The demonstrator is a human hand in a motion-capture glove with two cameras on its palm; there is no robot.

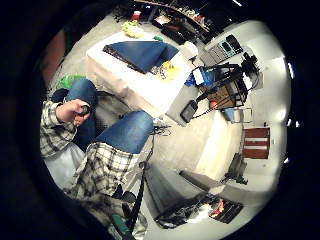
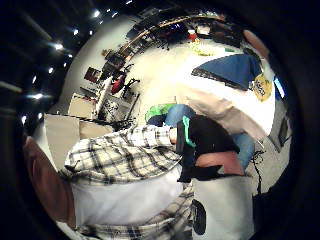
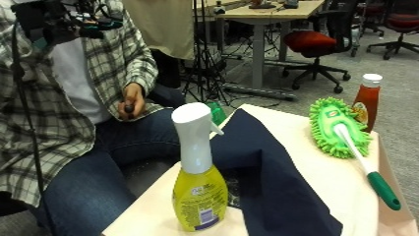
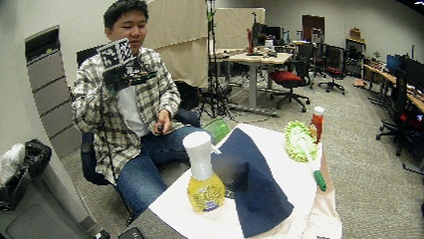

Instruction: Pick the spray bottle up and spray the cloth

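Gloved hand [image 4: 126, 74] raised upper left, fingers perhaps curled, I cannot tell; bottle [image 3: 198, 169] stands lower centre, touching cloth [image 3: 275, 182].

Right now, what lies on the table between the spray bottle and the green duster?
The dark blue cloth lies between the spray bottle and the green duster, as the outside view shows.

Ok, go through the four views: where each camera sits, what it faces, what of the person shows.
Little-finger palm view: held high, looking down on table, cloth, person's knees.
Thumb palm view: faces the person's shirt; cloth beyond.
Outside view: across the table, facing spray bottle, cloth, duster, torso.
Wide outside view: same side; right hand raised.
All four share the cloth.
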